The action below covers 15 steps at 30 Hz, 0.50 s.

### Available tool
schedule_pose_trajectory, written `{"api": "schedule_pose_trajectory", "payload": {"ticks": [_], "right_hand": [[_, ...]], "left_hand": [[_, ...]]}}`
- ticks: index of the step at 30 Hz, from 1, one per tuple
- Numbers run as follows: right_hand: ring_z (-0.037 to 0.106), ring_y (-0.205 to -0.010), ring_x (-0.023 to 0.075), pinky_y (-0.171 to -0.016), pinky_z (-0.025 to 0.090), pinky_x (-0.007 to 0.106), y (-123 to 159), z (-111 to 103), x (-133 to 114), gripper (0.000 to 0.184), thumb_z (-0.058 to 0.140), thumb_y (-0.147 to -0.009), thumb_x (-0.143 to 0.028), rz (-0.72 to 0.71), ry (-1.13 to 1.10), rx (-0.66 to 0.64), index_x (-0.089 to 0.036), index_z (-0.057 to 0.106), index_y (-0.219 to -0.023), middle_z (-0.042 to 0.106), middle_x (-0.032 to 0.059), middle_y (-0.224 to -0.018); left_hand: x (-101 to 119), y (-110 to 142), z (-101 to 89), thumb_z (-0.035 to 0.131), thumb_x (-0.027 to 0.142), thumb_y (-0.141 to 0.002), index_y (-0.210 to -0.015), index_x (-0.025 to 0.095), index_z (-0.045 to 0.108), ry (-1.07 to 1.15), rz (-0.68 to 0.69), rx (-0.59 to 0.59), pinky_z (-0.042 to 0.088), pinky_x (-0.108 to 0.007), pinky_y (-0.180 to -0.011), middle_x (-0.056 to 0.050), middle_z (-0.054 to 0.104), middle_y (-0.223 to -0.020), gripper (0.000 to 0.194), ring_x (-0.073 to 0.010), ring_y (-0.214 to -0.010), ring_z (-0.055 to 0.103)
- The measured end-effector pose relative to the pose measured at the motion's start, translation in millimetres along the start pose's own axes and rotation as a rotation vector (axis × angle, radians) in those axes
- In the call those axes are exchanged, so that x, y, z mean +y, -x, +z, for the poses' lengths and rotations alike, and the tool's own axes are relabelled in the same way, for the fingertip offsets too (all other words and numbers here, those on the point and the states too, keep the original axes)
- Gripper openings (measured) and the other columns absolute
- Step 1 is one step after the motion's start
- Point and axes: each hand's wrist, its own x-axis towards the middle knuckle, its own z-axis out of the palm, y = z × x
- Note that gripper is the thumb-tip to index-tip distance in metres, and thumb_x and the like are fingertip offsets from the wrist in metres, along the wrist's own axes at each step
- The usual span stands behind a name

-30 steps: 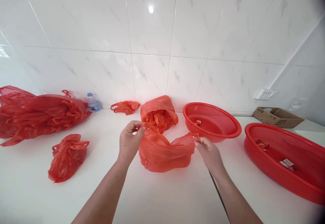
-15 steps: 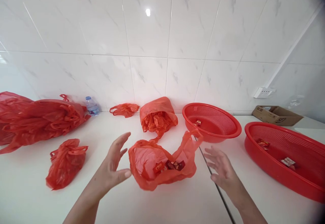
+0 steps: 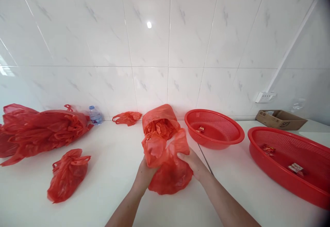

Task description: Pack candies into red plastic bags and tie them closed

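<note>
Between my two hands stands a thin red plastic bag (image 3: pixel 171 175), its sides gathered upward. My left hand (image 3: pixel 147 172) grips the bag's left side, its fingers partly hidden behind the plastic. On the right side, my right hand (image 3: pixel 192 161) pinches the bag with the thumb in front. The small packets inside it are hidden now. Just behind, an open red bag stuffed with crumpled red bags (image 3: pixel 161 117) leans against the wall. A tied, filled red bag (image 3: pixel 68 176) lies off to the left.
Two red plastic baskets, a smaller one (image 3: pixel 219 143) and a larger one (image 3: pixel 281 175), hold a few small packets on the right. Farther back is a cardboard box (image 3: pixel 281 120). A water bottle (image 3: pixel 95 115), a flat red bag (image 3: pixel 128 118) and a large red bag heap (image 3: pixel 48 131) are left.
Both hands have closed in from the sides and taken hold of the bag. Its mouth has been drawn together and upward, covering the packets. The view has tilted slightly up.
</note>
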Motion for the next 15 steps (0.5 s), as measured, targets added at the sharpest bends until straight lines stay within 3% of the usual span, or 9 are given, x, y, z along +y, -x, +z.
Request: {"api": "schedule_pose_trajectory", "payload": {"ticks": [3,6,8,11,15], "right_hand": [[0.065,-0.096,0.0297,-0.089,0.048,0.046,-10.3,3.9,-8.9,0.039,0.073,-0.067,-0.04,0.027,-0.111,0.029,-0.016,0.064,-0.096,0.07,0.0111,-0.097],[0.061,-0.104,0.0283,-0.089,0.048,0.044,-14.9,-2.9,-21.5,0.032,0.072,-0.067,-0.04,-0.148,-0.199,0.121,-0.021,0.064,-0.092,0.068,0.008,-0.106],[0.058,-0.107,0.0275,-0.087,0.048,0.044,-18.2,-7.1,-23.6,0.023,0.07,-0.069,-0.04,-0.226,-0.238,0.117,-0.025,0.063,-0.084,0.066,0.0051,-0.109],[0.061,-0.09,0.0238,-0.08,0.049,0.042,-25.6,-7.4,-8.2,0.017,0.066,-0.071,-0.039,-0.24,-0.279,0.126,-0.026,0.055,-0.073,0.065,0.0015,-0.086],[0.049,-0.057,0.0155,-0.066,0.048,0.034,-33.2,0.3,27.8,0.019,0.056,-0.077,-0.041,-0.136,-0.269,0.134,-0.025,0.048,-0.07,0.041,-0.0042,-0.057]], "left_hand": [[7.4,-14.3,-1.4,0.064,0.043,-0.074,-0.091,0.019,0.064,0.272,-0.154,0.014,0.054,-0.034,-0.065,-0.01,0.07,-0.091,0.029,-0.0259,-0.085,0.067],[11.2,-26.4,-6.1,0.062,0.037,-0.076,-0.1,0.02,0.062,0.55,-0.068,0.115,0.055,-0.033,-0.069,-0.008,0.069,-0.101,0.03,-0.0236,-0.088,0.067],[8.9,-33.4,-6.9,0.061,0.033,-0.077,-0.1,0.021,0.061,0.679,-0.045,0.152,0.055,-0.032,-0.072,-0.006,0.068,-0.104,0.027,-0.0217,-0.089,0.067],[-4.3,-39.8,-3.0,0.059,0.031,-0.076,-0.086,0.02,0.061,0.812,-0.138,0.156,0.054,-0.03,-0.072,-0.004,0.07,-0.092,0.016,-0.0196,-0.084,0.067],[-28.8,-39.9,6.3,0.063,0.032,-0.072,-0.074,0.018,0.056,0.894,-0.273,0.11,0.053,-0.029,-0.065,-0.002,0.066,-0.073,0.015,-0.017,-0.07,0.065]]}}
